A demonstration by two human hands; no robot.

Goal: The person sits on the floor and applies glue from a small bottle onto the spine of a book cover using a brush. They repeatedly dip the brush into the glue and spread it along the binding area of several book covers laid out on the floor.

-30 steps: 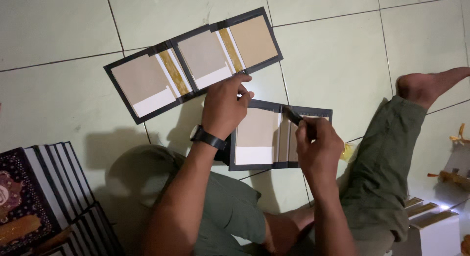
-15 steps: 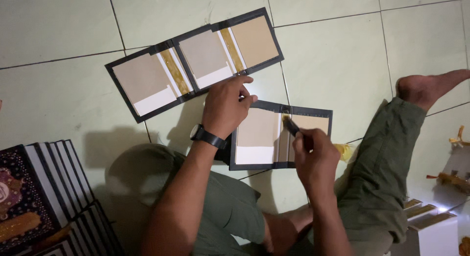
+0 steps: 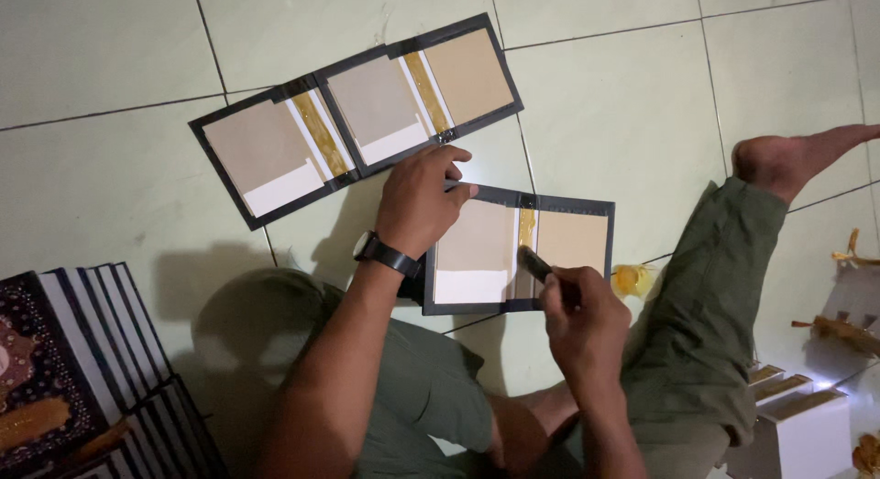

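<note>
Person seated on tiled floor [image 3: 110, 57] works on an opened book cover [image 3: 518, 250], black-edged w/ tan boards, lying on the floor just in front of the lap. Left hand [image 3: 417, 204], wristwatch [image 3: 385, 254] on wrist, presses flat on the cover's left-top edge, fingers together. Right hand [image 3: 582, 319] has fingers clamped on a dark brush [image 3: 534, 264], tip touching the cover's spine strip btwn the two boards. A longer cover strip [image 3: 357, 112] lies beyond, near the left hand. Finished books [image 3: 82, 351] stack at lower left.
</note>
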